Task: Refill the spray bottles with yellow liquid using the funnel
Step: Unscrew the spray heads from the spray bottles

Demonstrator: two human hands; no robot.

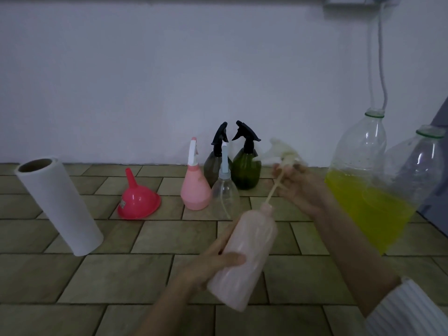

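Nearest, the left hand (208, 267) grips a pale pink plastic bottle (244, 258), tilted above the tan tiled counter (116, 277). Just beyond, the right hand (298, 187) pinches a blurred white trigger sprayer (282, 151), its dip tube (272, 190) reaching the bottle's neck. To the right stands a large clear bottle of yellow liquid (363, 190). Farther left, a white paper towel roll (59, 204) and an upturned red plastic funnel (138, 197). At the wall, pink, clear and two dark green spray bottles (246, 168) cluster.
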